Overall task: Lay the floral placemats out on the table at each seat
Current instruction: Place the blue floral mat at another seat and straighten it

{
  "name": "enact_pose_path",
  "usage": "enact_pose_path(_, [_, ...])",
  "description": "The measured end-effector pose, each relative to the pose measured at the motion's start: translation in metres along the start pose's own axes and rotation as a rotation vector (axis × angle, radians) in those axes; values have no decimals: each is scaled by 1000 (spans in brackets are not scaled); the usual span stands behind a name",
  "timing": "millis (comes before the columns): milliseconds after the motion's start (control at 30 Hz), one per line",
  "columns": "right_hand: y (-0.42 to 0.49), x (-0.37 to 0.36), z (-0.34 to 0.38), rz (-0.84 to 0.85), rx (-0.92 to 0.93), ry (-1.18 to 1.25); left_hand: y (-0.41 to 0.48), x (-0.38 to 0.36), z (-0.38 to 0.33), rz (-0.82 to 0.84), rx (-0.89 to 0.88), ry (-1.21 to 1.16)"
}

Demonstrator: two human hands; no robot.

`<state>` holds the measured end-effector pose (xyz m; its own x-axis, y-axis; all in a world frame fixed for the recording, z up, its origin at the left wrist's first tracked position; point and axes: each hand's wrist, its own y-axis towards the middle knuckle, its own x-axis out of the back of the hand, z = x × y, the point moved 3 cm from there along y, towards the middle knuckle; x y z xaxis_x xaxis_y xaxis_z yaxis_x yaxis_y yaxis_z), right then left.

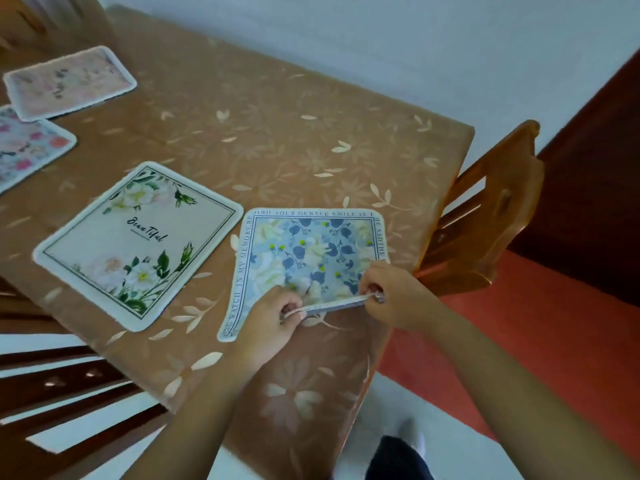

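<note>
The blue placemat [304, 251] lies at the centre of the frame, near the corner of the bench [277, 133], which is covered in a tan cloth [304, 393] with pale leaf and flower prints. Its far part rests flat on the cloth, while its near edge is raised and folded back into a thin strip. The left grip [277, 313] pinches that strip at its left end, fingers curled round it. The right grip [391, 296] pinches the other end, thumb and fingers closed on the edge. Lettering runs round the mat's border.

Just to its left lies a cream placemat [138, 244] with white roses and the word "Beautiful", flat and close beside it but not touching. At the left edge of the frame a rose placemat [27, 150] shows in part. In the upper left a pale pink placemat [69, 81] lies flat, its corner overlapping the rose one.

A light wooden chair [485, 220] stands at the bench's right side, over a red floor [519, 341].
</note>
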<state>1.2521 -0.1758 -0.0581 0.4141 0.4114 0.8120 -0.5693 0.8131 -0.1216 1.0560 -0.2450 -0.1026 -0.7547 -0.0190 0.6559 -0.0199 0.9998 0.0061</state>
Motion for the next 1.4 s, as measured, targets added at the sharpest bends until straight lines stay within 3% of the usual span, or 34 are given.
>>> enact_pose_path(167, [4, -5, -1, 171, 140, 41, -23, -8, -7, -91, 135, 32])
enact_pose_path(333, [8, -19, -7, 464, 292, 44, -41, -35, -19, -211, 301, 199])
enact_pose_path(500, [7, -9, -26, 642, 502, -110, -50, -80, -44, -355, 522, 245])
enact_pose_path(767, [43, 18, -64, 621, 625, -292, -25, -138, -71, -431, 615, 131])
enact_pose_path(1100, [103, 23, -87, 657, 611, -306, 2, -155, -70, -432, 688, 72])
enact_pose_path(1267, [121, 23, -104, 677, 781, -415, 5, -166, -75, -447, 742, 135])
enact_pose_path(1400, [131, 22, -117, 679, 956, -464, 11, -175, -84, -577, 844, 133])
